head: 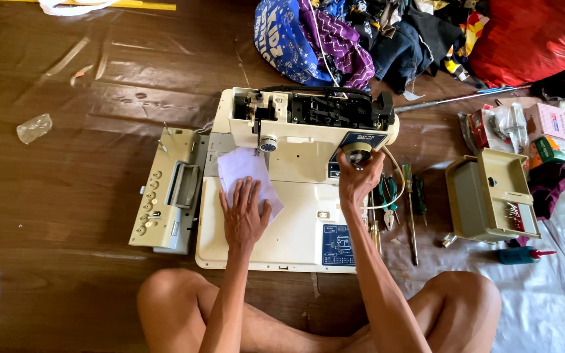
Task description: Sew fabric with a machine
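My left hand (244,219) lies flat, fingers spread wide, pressing a pale lilac piece of cloth (248,178) onto the bed of the cream plastic sewing machine (295,235), whose top cover is off. My right hand (359,175) curls its fingers around the round grey handwheel (359,155) at the machine's right end. Just right of that hand lie green-handled pliers (388,196) and long screwdrivers (410,209). Left of my left hand rests a detached grey-green cover panel (167,196).
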